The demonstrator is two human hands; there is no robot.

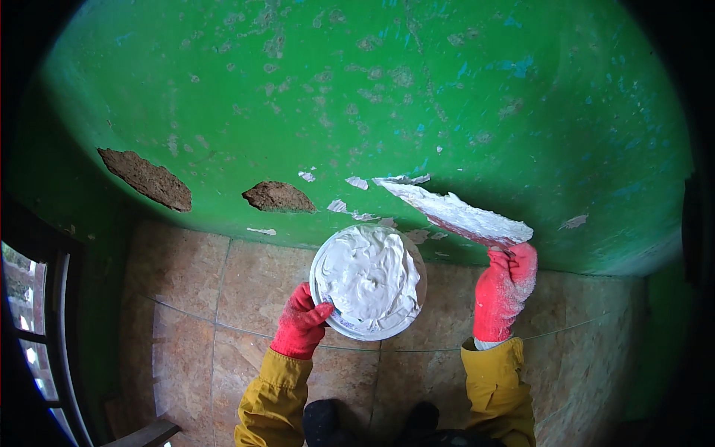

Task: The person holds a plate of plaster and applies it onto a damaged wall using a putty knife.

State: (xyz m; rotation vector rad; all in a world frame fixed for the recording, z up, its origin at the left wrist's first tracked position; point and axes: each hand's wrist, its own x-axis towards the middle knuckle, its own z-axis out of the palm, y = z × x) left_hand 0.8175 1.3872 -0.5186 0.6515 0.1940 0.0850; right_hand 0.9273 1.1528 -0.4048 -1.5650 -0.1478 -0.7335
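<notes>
My left hand (302,322), in a red glove, grips the rim of a round white tub (348,329), its thumb over the edge. Thick white putty (365,276) fills the tub, its surface stirred into ridges. My right hand (505,290), also red-gloved and dusted white, is closed at the lower right end of what looks like a flat trowel (469,216). White putty coats this long blade, with a reddish strip along its lower edge. Its far tip lies at the green wall (357,112), beside small white smears. The fingers hide the trowel's grip.
Two brown, rough holes, one larger (149,179) and one smaller (279,197), break the wall to the left. Scuffs and chipped paint mark it higher up. Below lies a tiled brown floor (186,350), with my dark shoes (322,421) on it. A barred window (33,313) stands far left.
</notes>
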